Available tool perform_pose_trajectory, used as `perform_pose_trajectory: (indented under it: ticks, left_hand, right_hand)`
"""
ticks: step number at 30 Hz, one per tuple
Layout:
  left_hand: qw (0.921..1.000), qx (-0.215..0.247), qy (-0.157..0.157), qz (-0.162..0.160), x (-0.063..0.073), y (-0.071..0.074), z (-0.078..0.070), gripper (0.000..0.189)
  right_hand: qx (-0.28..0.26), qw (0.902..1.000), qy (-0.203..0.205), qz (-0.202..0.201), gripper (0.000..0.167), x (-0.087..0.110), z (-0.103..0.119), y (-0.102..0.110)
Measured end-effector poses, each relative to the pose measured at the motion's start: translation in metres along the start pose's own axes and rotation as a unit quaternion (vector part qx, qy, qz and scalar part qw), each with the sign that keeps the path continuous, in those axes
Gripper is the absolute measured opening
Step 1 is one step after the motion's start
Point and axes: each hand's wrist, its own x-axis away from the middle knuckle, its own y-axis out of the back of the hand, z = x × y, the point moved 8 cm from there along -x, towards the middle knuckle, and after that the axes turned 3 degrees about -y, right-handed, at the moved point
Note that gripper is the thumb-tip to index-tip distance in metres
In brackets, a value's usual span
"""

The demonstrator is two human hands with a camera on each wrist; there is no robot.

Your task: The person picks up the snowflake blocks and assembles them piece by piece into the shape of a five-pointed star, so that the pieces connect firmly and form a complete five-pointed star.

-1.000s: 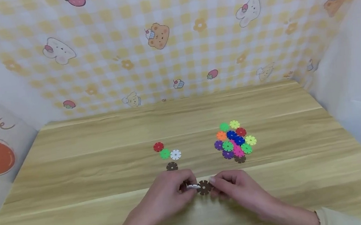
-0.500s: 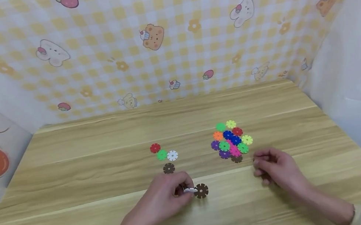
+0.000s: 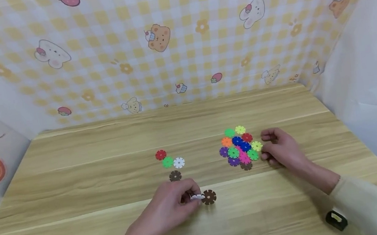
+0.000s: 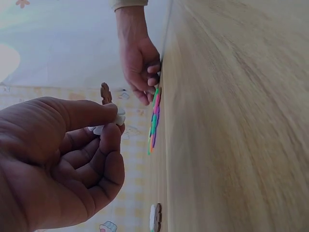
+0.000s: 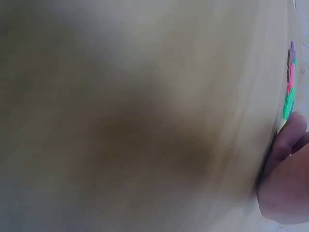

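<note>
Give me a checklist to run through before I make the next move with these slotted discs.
1. Left-hand grip: ok. The left hand pinches the held white disc.
2. Attached piece in place: ok. The attached brown disc projects from the held white disc, beyond the fingers.
3. Joint fully seated: cannot tell. It is too small to judge.
4. Right hand at the supply: ok. The right hand is at the right side of the disc pile, by a yellow disc.
5. Right-hand contact with that disc: cannot tell. No view settles it.
6. Pile discs all lying separately: not ok. Several overlap.
</note>
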Motion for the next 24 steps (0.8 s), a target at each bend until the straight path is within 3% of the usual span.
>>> perform_pose_trajectory:
  ticks: [6, 17, 24]
  left_hand:
    - [0.9999, -0.012, 0.012, -0.001, -0.0002, 0.0030, 0.0026, 0.016]
    - [0.9999, -0.013, 0.008, -0.005, -0.0019, 0.0063, 0.0029, 0.017]
    - [0.9998, -0.016, 0.013, -0.003, -0.0024, 0.0054, 0.0018, 0.017]
  right_hand:
    - [-0.003, 0.9998, 0.011, 0.017, 0.060, -0.0102, 0.0059, -0.0098]
    - [0.055, 0.9967, 0.059, 0.011, 0.056, -0.0067, 0.0103, -0.0111]
    - [0.057, 0.9967, 0.056, 0.018, 0.051, -0.0041, 0.0088, -0.0101]
